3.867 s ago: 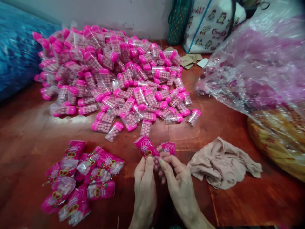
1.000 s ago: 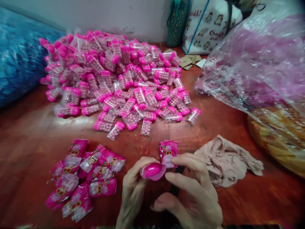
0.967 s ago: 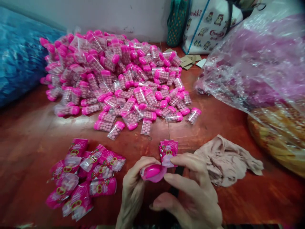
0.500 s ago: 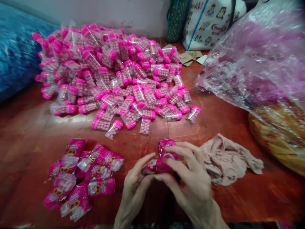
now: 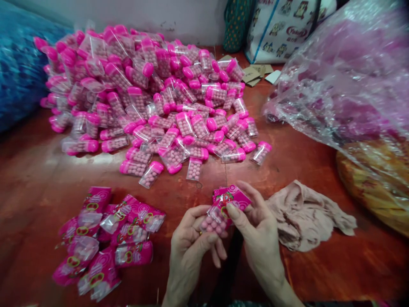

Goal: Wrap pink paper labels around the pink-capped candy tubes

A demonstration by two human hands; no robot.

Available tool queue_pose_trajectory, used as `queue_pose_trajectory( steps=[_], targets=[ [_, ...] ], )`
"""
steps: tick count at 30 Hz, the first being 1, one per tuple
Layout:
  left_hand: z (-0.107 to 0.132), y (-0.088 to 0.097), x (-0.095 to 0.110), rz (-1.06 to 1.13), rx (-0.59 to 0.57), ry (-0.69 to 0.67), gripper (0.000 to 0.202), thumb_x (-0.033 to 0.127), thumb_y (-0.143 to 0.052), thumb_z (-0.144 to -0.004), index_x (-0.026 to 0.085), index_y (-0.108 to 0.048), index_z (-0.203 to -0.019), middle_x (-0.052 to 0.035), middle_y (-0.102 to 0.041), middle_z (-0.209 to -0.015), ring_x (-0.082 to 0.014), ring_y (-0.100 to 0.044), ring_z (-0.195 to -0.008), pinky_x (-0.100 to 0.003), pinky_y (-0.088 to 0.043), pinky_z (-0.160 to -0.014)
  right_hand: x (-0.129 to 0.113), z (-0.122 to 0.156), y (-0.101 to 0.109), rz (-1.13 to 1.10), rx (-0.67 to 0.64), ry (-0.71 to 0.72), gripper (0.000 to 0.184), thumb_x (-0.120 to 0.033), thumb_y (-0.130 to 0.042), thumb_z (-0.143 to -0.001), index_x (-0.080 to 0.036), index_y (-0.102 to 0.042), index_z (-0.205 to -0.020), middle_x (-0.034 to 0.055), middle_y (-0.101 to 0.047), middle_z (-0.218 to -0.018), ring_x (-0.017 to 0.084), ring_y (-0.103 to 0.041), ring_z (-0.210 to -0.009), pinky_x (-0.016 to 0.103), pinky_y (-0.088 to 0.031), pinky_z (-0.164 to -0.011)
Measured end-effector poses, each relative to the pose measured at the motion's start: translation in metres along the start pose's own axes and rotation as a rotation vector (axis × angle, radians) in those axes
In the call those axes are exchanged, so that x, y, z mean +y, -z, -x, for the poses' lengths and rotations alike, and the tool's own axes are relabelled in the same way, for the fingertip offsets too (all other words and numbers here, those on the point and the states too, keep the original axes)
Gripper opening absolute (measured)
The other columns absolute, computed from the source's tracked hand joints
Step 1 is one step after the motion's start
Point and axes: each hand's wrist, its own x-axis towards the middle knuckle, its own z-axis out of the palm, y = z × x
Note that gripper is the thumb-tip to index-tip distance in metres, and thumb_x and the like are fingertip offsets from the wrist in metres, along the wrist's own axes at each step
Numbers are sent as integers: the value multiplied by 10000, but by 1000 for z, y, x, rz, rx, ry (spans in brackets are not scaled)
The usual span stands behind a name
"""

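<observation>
At the left, a loose pile of glossy magenta-printed film sleeves on clear plastic bottles lay at mixed angles on the reddish-brown wooden table. Above it, a heap of flat clear bottles with hot-pink caps spread rightward. The left hand reached up from the lower edge, fingers curled, pinching the lower end of a clear, bead-filled plastic bottle in a magenta printed sleeve. This piece was between both hands, its long axis diagonal: round pink beads lower left, flat sleeve end upper right. The right hand gripped the sleeve, thumb across its front. Right of it lay a crumpled beige cloth.
</observation>
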Motion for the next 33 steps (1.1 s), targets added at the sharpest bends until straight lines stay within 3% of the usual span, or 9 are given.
queue_pose_trajectory(
  steps=[4,9,14,16,20,24,28,33],
  targets=[
    [4,-6,3,-46,57,-2,249,164,-582,-772,162,-495,-1005,-28,-656,-686,-120,-579,-408,-172,-420,-308,3,2,-4,-46,2,-64,432,-230,-698,-720,-225,-504,-1106,-9,-687,-772,114,-639,-647,189,-522,-572],
    [7,-14,7,-68,149,-26,305,176,-574,-783,172,-439,-1057,27,-599,-517,-112,-542,-374,-167,-414,-331,8,15,-14,-46,-88,-123,170,-278,-650,-764,-198,-553,-878,-21,-668,-658,50,-486,-348,164,-429,-356],
    [1,-13,9,-90,82,-14,331,197,-566,-792,176,-403,-1080,21,-602,-551,-123,-554,-395,-174,-414,-322,11,4,-6,-147,-141,-160,177,-314,-669,-752,-187,-608,-859,3,-682,-717,121,-632,-617,229,-525,-623],
    [-1,-14,9,-103,50,9,342,201,-564,-795,183,-397,-1094,20,-604,-591,-116,-553,-398,-173,-413,-324,11,-3,-2,-225,-164,-188,231,-375,-654,-754,-170,-635,-860,29,-687,-743,146,-641,-672,245,-525,-642],
    [-1,-17,6,-121,7,55,354,220,-545,-809,186,-400,-1131,18,-598,-617,-104,-542,-392,-170,-405,-329,11,-8,-5,-227,-105,-252,219,-352,-648,-762,-134,-660,-743,11,-645,-583,95,-577,-483,182,-483,-482],
    [2,-19,-1,-112,59,25,398,240,-551,-807,205,-400,-1173,8,-611,-658,-95,-537,-386,-164,-400,-325,14,-1,-16,-103,-11,-267,212,-343,-645,-762,-134,-669,-735,-12,-606,-511,65,-521,-395,130,-403,-355],
    [4,-20,-6,-64,131,-10,388,254,-598,-777,236,-458,-1138,9,-619,-722,-46,-484,-339,-136,-366,-308,18,7,-22,-22,-66,-278,234,-362,-655,-738,-134,-676,-694,-39,-549,-473,21,-379,-268,127,-294,-242],
    [2,-23,-7,-9,166,-8,374,231,-621,-761,243,-482,-1108,36,-601,-686,-31,-472,-332,-114,-349,-306,19,6,-19,-28,-68,-304,288,-413,-647,-734,-126,-663,-715,-31,-557,-509,26,-387,-249,133,-273,-206]
  ],
)
